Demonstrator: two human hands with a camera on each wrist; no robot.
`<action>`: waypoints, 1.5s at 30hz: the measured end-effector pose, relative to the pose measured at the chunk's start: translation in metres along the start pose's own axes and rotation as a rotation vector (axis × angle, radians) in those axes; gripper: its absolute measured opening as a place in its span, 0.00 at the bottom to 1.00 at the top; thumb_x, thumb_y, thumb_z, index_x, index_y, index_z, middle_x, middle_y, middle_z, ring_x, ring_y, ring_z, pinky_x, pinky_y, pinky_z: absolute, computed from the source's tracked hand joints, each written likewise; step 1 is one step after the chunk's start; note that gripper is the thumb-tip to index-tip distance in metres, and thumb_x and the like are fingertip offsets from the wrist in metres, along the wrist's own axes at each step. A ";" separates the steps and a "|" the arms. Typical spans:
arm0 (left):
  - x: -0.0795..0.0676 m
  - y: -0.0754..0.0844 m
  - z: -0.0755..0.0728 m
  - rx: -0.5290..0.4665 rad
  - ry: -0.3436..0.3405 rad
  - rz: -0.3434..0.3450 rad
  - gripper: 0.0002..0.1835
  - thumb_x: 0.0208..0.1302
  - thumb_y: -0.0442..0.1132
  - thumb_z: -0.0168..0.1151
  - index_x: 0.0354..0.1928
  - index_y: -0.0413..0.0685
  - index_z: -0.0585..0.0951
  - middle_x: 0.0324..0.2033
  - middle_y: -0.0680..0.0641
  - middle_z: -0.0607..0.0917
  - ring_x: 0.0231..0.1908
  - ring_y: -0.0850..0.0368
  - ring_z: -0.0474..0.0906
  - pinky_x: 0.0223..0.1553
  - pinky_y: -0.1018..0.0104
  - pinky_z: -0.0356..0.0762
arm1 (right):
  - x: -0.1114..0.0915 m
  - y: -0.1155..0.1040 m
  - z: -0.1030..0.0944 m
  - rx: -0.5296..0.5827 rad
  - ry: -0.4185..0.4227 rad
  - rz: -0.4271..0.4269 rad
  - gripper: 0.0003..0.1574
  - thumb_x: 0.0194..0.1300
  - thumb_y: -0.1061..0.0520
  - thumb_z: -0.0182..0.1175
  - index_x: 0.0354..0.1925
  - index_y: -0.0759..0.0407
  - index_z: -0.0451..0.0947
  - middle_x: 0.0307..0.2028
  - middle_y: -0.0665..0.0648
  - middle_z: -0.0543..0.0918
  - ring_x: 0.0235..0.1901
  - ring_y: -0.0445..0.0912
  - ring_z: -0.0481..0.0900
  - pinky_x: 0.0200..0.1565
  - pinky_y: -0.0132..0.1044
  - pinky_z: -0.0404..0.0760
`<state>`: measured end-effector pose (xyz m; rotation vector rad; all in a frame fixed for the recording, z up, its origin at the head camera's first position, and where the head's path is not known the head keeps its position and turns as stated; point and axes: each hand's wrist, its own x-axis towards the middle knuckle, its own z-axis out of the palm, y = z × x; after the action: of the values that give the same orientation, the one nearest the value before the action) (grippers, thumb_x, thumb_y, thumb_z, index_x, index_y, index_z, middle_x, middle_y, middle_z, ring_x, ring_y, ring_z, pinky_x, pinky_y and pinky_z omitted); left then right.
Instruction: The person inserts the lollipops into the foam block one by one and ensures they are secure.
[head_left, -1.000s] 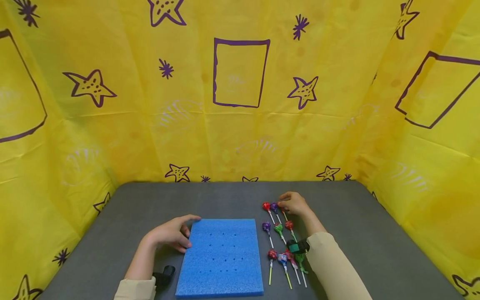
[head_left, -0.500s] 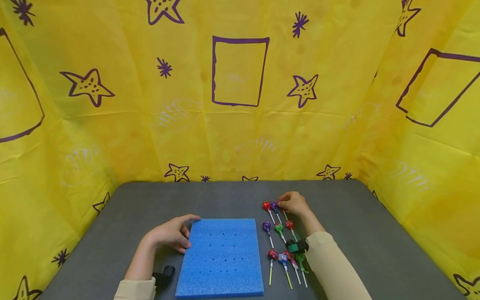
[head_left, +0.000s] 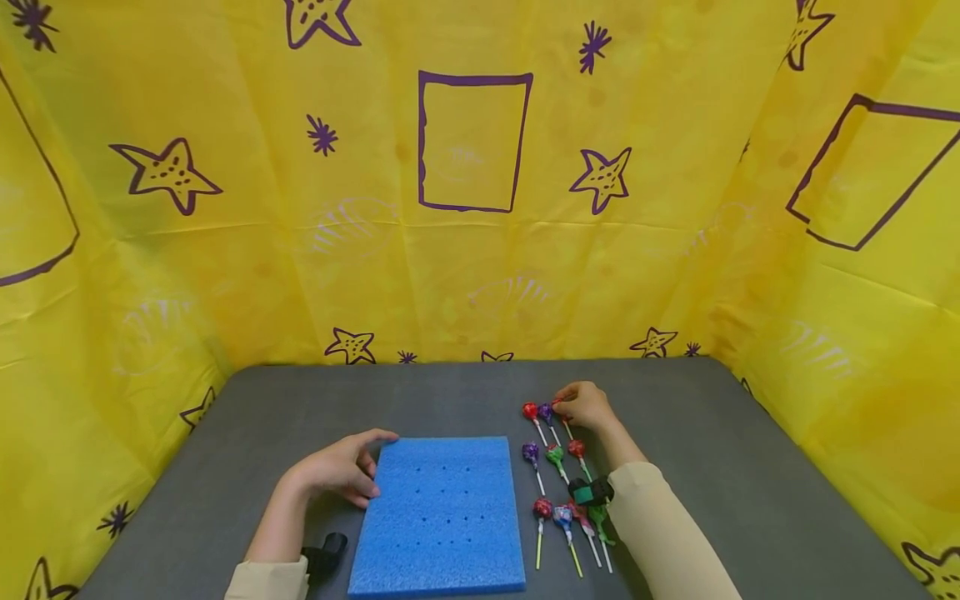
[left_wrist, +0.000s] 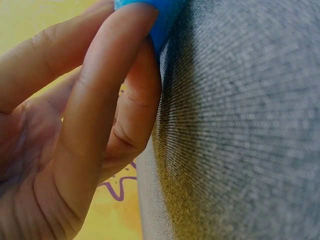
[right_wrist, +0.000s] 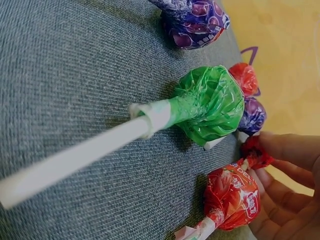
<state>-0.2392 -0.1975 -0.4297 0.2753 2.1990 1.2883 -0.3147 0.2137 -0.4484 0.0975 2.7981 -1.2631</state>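
My left hand (head_left: 337,468) rests against the left side of a blue foam board (head_left: 441,568) dotted with small holes. Its index finger reaches the far left corner. In the left wrist view, bent fingers (left_wrist: 92,95) touch the board's blue edge (left_wrist: 167,20). On the right, my right hand (head_left: 588,407) pinches a red-wrapped lollipop (right_wrist: 256,151) by its head, at the right end of the far row. Beside it lie a purple lollipop (head_left: 546,412) and a red one (head_left: 530,410). My right fingers hide part of the held lollipop's head.
In a middle row lie a purple lollipop (head_left: 531,452), a green one (head_left: 555,455) and a red one (head_left: 576,449). Several more, including a blue-and-white one (head_left: 563,517), form the near row. Yellow patterned cloth (head_left: 480,275) encloses the grey table (head_left: 420,400).
The head view has shifted slightly. Both hands keep their places, the left at the board and the right on the red lollipop.
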 end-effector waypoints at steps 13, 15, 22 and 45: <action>0.000 -0.002 -0.001 0.003 0.006 0.003 0.42 0.54 0.26 0.70 0.71 0.44 0.63 0.32 0.42 0.74 0.25 0.55 0.80 0.29 0.62 0.86 | 0.001 -0.004 -0.001 0.004 0.027 0.007 0.14 0.59 0.62 0.67 0.44 0.68 0.84 0.41 0.66 0.88 0.23 0.41 0.80 0.27 0.31 0.83; 0.000 -0.003 -0.001 0.003 0.006 0.004 0.42 0.54 0.26 0.70 0.71 0.44 0.63 0.32 0.43 0.74 0.25 0.55 0.80 0.29 0.62 0.86 | 0.002 -0.006 -0.002 0.014 0.036 0.010 0.14 0.59 0.62 0.67 0.44 0.68 0.84 0.40 0.66 0.88 0.22 0.41 0.79 0.26 0.31 0.82; 0.000 -0.004 -0.001 -0.001 0.007 0.007 0.42 0.54 0.26 0.70 0.71 0.43 0.63 0.32 0.42 0.74 0.24 0.55 0.79 0.29 0.62 0.87 | 0.001 -0.012 -0.008 0.027 0.063 -0.014 0.14 0.59 0.62 0.66 0.44 0.67 0.84 0.40 0.66 0.89 0.20 0.40 0.79 0.25 0.31 0.82; 0.000 -0.003 -0.001 0.001 0.003 0.018 0.42 0.54 0.26 0.70 0.71 0.43 0.63 0.32 0.43 0.74 0.24 0.56 0.79 0.29 0.62 0.87 | -0.008 -0.056 -0.010 0.111 0.121 -0.168 0.17 0.62 0.59 0.67 0.48 0.66 0.84 0.44 0.66 0.88 0.36 0.49 0.89 0.38 0.37 0.88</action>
<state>-0.2396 -0.1995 -0.4317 0.2938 2.2047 1.2982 -0.3120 0.1837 -0.3996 -0.0588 2.8886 -1.4988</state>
